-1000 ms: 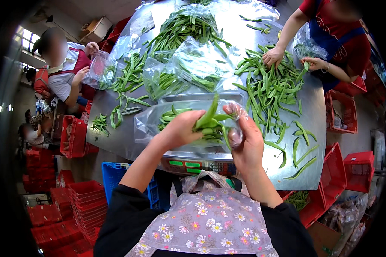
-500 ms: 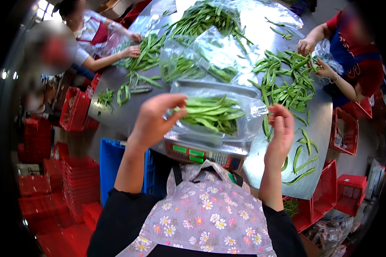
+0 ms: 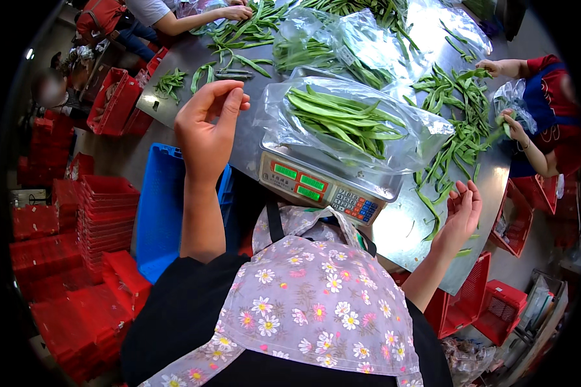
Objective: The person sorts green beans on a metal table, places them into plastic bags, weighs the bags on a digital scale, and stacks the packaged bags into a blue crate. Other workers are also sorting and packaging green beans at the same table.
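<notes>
A clear plastic bag [image 3: 272, 115] of flat green beans [image 3: 342, 119] lies on the steel pan of a scale [image 3: 323, 187] with lit green displays. Left of the bag, my left hand [image 3: 210, 122] is raised, its fingers curled in against the thumb, and nothing shows in it. My right hand [image 3: 457, 216] hovers over the table right of the scale, palm turned up, with its fingers loosely bent and apart. Neither hand touches the bag. Beyond the scale lie more filled plastic bags [image 3: 303, 48] of beans.
Loose beans [image 3: 458, 113] are heaped on the steel table [image 3: 403, 242] at right, where a co-worker's hand [image 3: 515, 126] holds a bag. Another co-worker's hand [image 3: 237, 13] handles beans at far left. A blue crate [image 3: 152, 219] and stacked red crates [image 3: 106, 219] stand at left.
Both hands have let go of the bag and moved apart, left hand leftward, right hand rightward and lower. The bag now rests on the scale. The whole view has shifted and turned slightly.
</notes>
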{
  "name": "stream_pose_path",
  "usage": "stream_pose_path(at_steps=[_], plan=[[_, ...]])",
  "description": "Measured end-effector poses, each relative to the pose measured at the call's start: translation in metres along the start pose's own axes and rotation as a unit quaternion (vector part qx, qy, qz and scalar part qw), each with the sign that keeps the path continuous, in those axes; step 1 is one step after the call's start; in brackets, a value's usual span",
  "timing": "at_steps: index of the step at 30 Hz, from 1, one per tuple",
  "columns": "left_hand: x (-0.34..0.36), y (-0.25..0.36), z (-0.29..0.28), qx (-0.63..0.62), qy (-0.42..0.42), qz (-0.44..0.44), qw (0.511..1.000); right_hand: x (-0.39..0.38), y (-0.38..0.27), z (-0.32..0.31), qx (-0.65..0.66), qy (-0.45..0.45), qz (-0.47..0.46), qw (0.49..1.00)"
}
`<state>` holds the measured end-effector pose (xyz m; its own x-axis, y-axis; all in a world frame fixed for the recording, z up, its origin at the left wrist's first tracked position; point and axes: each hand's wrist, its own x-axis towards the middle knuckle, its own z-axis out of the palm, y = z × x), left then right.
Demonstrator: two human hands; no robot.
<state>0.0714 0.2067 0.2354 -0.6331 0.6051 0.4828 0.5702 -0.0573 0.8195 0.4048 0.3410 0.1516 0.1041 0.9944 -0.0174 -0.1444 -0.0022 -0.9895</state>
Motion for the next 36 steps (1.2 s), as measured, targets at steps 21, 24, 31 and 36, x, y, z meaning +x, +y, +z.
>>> stream_pose_path(at_steps=[21, 24, 31, 36], plan=[[0.004, -0.017, 0.035, -0.074, -0.116, -0.213, 0.967, 0.017, 0.044, 0.187, -0.504, -0.423, -0.374, 0.654], [-0.003, -0.017, 0.026, -0.082, -0.103, -0.184, 0.974, 0.016, 0.055, 0.182, -0.513, -0.428, -0.352, 0.655], [-0.007, -0.024, 0.019, -0.088, -0.009, -0.106, 0.990, 0.014, -0.012, 0.142, -0.335, -0.328, -0.422, 0.776], [-0.002, -0.011, -0.004, -0.073, 0.034, -0.103, 0.991, 0.010, -0.071, 0.057, 0.162, -0.232, -0.187, 0.941]])
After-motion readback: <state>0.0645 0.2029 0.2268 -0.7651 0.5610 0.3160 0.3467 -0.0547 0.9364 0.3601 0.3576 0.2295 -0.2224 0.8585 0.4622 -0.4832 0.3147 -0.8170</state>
